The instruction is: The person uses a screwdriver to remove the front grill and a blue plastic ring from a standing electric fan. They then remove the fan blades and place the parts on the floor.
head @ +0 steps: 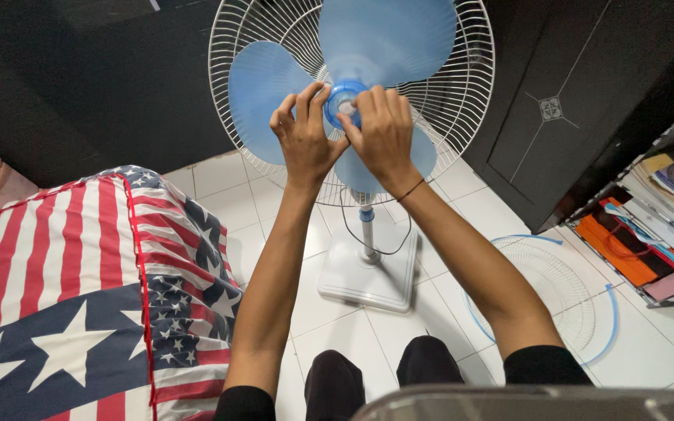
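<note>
A standing fan faces me with its front guard off: pale blue blades in a white wire rear grille, on a white square base. Both hands meet at the blue hub cap in the blade centre. My left hand has its fingers curled against the cap's left side. My right hand pinches the cap from the right, with a thin black band on that wrist.
The detached front grille with a blue rim lies on the white tiled floor at right. A mattress covered in a stars-and-stripes sheet fills the left. Dark cabinet doors stand behind; a shelf of books and folders sits far right.
</note>
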